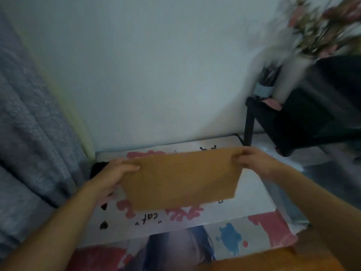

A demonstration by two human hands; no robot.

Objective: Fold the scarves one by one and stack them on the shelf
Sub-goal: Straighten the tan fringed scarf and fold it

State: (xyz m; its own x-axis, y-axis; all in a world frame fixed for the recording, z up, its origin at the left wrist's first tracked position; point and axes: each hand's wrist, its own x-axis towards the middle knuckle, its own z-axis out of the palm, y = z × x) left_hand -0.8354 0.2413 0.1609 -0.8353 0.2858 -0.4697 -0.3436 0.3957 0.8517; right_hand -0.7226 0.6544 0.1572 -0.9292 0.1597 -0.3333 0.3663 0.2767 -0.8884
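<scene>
Nearest the camera, along the bottom right edge: orange cloth [273, 261], blurred, kind not determinable. Just beyond it, a printed sheet [234, 239] with red and blue splashes and a dark blue patch.

Above that, a white surface [254, 198] printed with pink blots, small black marks and the handwritten word "cat", read upside down from this view; shelf or table not determinable.

Held over the white surface: folded mustard-orange scarf [179, 178], a flat, roughly rectangular panel, lifted by its two far corners and hanging tilted, lower edge toward the camera. Contact between lower edge and surface not determinable.

Left hand [115, 175]: fingers curled round the scarf's far left corner, thumb lying on the upper face of the cloth. Right hand [252, 163]: fingers and thumb pinching the far right corner, knuckles toward the camera. Both forearms bare, entering from the lower corners of the view.

Left of the surface: grey textured fabric [29, 133] hanging in folds, with a pale yellow-green strip [82, 124] along its inner edge. Small dark object [98, 167] at the far left corner of the surface, just beside the left hand; identity unclear.

Behind: plain pale wall [146, 65]. Far right: black stand [293, 118] bearing a pale vase [289, 79] with pink flowers [322, 26], heavily blurred.
</scene>
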